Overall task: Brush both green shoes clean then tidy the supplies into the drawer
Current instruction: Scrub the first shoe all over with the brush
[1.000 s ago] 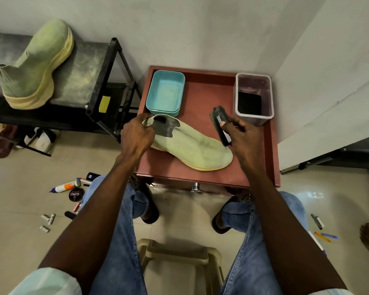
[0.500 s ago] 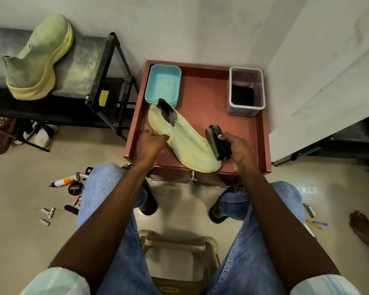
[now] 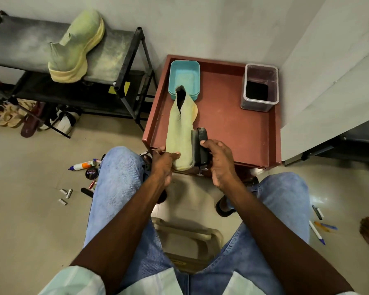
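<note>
Left hand (image 3: 164,162) gripping the toe of the shoe (image 3: 179,133), thumb curled over the upper. Right hand (image 3: 217,160) wrapped round the brush (image 3: 200,145), pressing its bristle face against the shoe's right flank near the toe. Shoe sitting on the red table (image 3: 232,128), toe at the near edge and overhanging it slightly, heel close to the teal tub (image 3: 184,75); touching or not, cannot tell. Second shoe (image 3: 77,45) lying apart on the black rack (image 3: 124,60), heel toward the camera, toe up and to the right.

Risks, as judgement:
- Held by the toe alone, with the rest unsupported; a hard stroke likely to twist the soft upper out of the left fingers, or swing the heel into the tub.
- Toe past the table edge; a slip there likely to drop shoe or brush to the floor among the tube (image 3: 82,166), tin (image 3: 91,173) and pens (image 3: 320,228).
- Clear box (image 3: 259,88) well clear on the far right corner, so little danger.

Long axis of the held shoe running nearly straight away from the person, leaning slightly right at the far end. Toe pointing toward the person, dark opening facing up and away at the heel end.
</note>
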